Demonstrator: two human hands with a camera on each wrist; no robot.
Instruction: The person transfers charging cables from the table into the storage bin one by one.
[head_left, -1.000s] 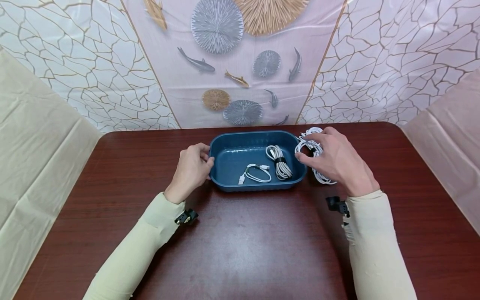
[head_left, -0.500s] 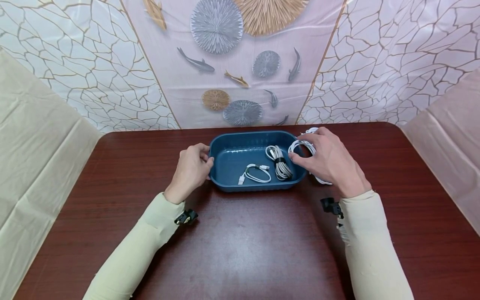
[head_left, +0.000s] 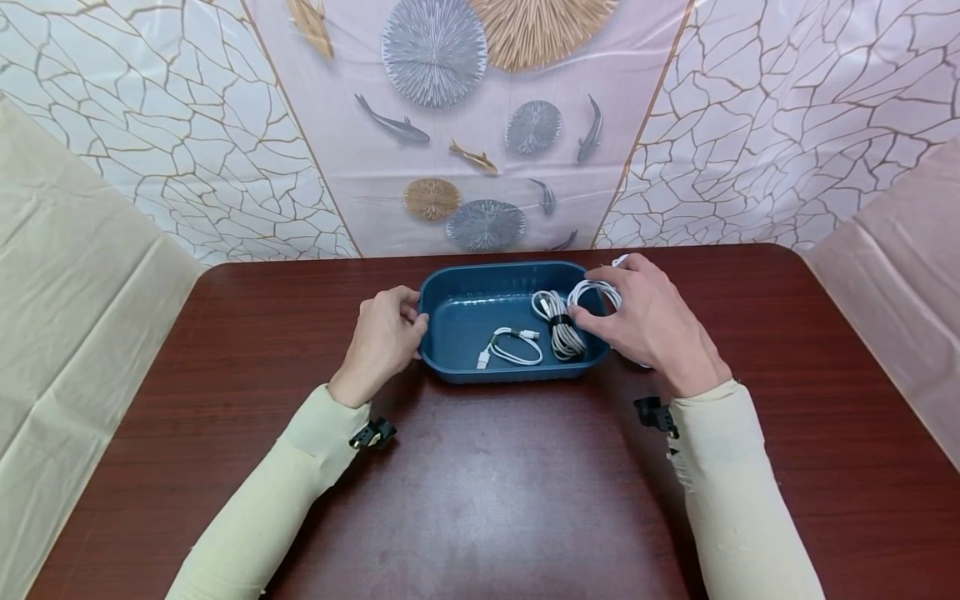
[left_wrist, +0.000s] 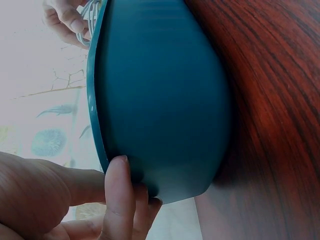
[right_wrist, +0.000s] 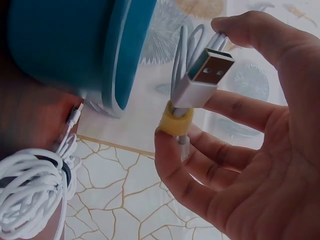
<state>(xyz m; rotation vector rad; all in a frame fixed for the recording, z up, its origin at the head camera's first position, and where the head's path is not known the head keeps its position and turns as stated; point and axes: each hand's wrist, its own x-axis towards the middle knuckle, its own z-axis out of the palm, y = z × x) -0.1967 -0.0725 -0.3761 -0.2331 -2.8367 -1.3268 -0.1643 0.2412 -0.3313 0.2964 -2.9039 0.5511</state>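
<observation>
Holding cable coil (right_wrist: 192, 92) above right bin rim (head_left: 601, 359).

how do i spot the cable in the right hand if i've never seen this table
On the reddish-brown table sits a blue tray, its left end gripped by the left hand. At the tray's right end, the right hand holds a coiled white cable. Its yellow band sets it apart from the cables in the tray and the bundle on the table, all with dark ties.

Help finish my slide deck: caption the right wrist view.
A right hand holds a white USB cable with a yellow band near the blue tray.
</observation>
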